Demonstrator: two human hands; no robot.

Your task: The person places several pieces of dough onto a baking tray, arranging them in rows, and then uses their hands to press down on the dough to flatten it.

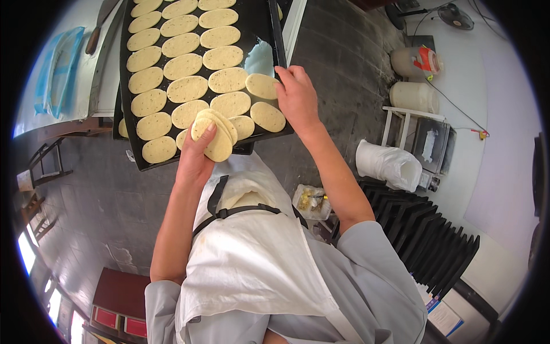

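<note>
Fanned in my left hand [200,148] is a small stack of flat oval dough pieces [219,144], pale with dark specks, gripped with the thumb on top. It is over the near edge of a black baking tray [165,96]. Rows of similar dough pieces [184,66] lie on that tray. My right hand [298,96] is at the tray's right rim, thumb and fingers on the right end of one oval dough piece [260,86]. Another dough piece [267,117] lies just nearer to me in the same column. Beyond them, a pale shiny patch [260,58] shows on the tray.
A second black tray edge shows underneath. To the left, a scraper with a wooden handle [93,41] and blue plastic packaging [58,71] lie on a worktop. On the right are plastic jars [413,96], a bagged bin [389,165] and a row of black trays [423,228].
</note>
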